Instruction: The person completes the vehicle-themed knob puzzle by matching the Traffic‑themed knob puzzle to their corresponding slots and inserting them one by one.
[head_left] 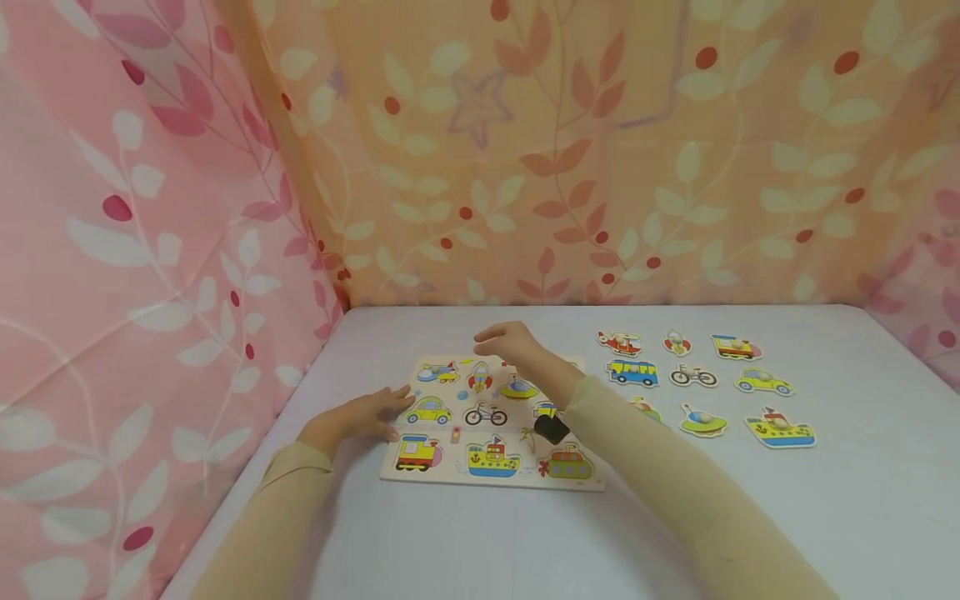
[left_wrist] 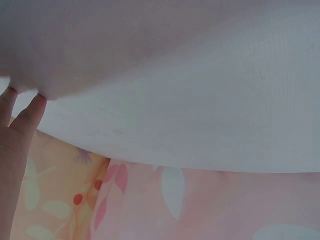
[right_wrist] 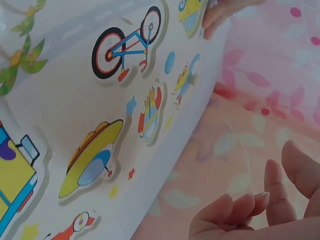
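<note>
A wooden puzzle board (head_left: 465, 479) with printed vehicle shapes lies on the table, its airplane (head_left: 438, 372) at the upper left. My left hand (head_left: 367, 414) is at the board's left edge, fingers spread by the car picture (head_left: 427, 411). In the left wrist view, two fingertips (left_wrist: 37, 102) meet the white surface. Over the board's far edge hovers my right hand (head_left: 513, 342), near the rocket picture (head_left: 480, 379). Its fingers are loosely bent with nothing between them in the right wrist view. The right forearm hides part of the board's right side.
Right of the board lie loose knobbed pieces: a helicopter (head_left: 621, 342), rocket (head_left: 677, 342), train (head_left: 737, 347), bus (head_left: 632, 372), bicycle (head_left: 693, 376), yellow car (head_left: 763, 381), flying saucer (head_left: 703, 422) and ship (head_left: 780, 429). A partly covered piece (head_left: 645, 407) shows beside the right sleeve. Patterned cloth surrounds the table.
</note>
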